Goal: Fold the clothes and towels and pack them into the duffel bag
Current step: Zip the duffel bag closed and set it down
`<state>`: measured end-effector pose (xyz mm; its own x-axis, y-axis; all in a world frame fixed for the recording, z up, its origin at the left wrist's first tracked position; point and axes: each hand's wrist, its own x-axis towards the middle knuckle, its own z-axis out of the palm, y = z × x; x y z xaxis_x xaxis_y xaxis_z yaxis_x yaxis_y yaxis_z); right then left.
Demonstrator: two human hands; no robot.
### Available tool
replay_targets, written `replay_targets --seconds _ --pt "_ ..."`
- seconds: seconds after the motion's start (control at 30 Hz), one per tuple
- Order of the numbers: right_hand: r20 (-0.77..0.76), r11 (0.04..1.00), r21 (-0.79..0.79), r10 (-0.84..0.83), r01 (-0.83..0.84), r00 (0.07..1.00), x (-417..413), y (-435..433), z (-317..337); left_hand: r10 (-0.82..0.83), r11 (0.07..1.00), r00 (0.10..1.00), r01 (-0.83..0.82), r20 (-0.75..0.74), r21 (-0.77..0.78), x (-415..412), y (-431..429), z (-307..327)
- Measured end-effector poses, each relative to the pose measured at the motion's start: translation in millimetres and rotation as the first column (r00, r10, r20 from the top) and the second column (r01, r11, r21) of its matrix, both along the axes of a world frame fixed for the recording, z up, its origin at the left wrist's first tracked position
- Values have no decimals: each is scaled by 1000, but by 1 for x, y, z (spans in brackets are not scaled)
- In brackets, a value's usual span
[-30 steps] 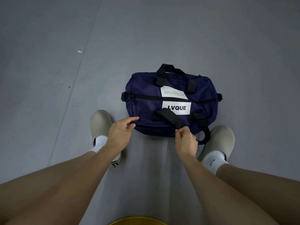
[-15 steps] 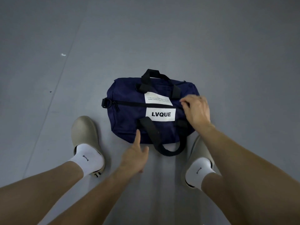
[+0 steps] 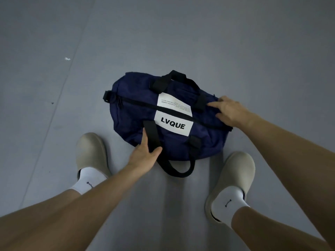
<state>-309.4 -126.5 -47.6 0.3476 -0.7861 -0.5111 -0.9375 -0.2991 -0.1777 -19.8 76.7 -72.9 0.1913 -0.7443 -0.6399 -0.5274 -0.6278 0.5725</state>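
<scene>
A navy duffel bag (image 3: 137, 116) with black straps and a white "LVQUE" label lies zipped on the grey floor between my feet. My left hand (image 3: 145, 153) lies on the bag's near edge, with its thumb and forefinger on either side of the near black handle strap (image 3: 152, 136). My right hand (image 3: 229, 112) rests with spread fingers on the bag's right end, over the zip line. The far handle (image 3: 172, 78) stands up at the back. No clothes or towels are in sight.
My two feet in beige clogs (image 3: 90, 151) and white socks stand on either side of the bag's near edge, the right clog (image 3: 237, 171) close to the loose handle loop. Grey floor (image 3: 217, 42) stretches all around.
My left hand moved forward from the floor onto the near handle strap. My right hand stayed on the bag's right end, fingers now spread flatter. The bag sits turned slightly clockwise in view.
</scene>
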Motion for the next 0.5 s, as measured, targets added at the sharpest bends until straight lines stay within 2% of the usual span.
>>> replay_targets --seconds 0.07,0.13,0.23,0.3,0.43,0.5 --pt "9 999 42 -23 23 1000 5 6 -1 19 997 999 -21 -26 -73 23 -21 -5" --pt "86 988 88 -137 129 987 14 23 -3 -10 989 1000 12 16 -150 47 -45 -10" --pt "226 902 169 -428 398 875 33 66 -5 -103 970 974 144 202 -197 67 -79 -2" --pt "315 836 245 -547 491 776 51 97 -10 -94 947 952 176 291 -267 60 -87 14" --pt "374 738 321 -674 593 637 80 145 -7 69 833 902 183 426 -522 10 -40 27" --pt "384 712 312 -700 629 602 89 157 -2 0 779 888 289 461 -556 -2 3 22"
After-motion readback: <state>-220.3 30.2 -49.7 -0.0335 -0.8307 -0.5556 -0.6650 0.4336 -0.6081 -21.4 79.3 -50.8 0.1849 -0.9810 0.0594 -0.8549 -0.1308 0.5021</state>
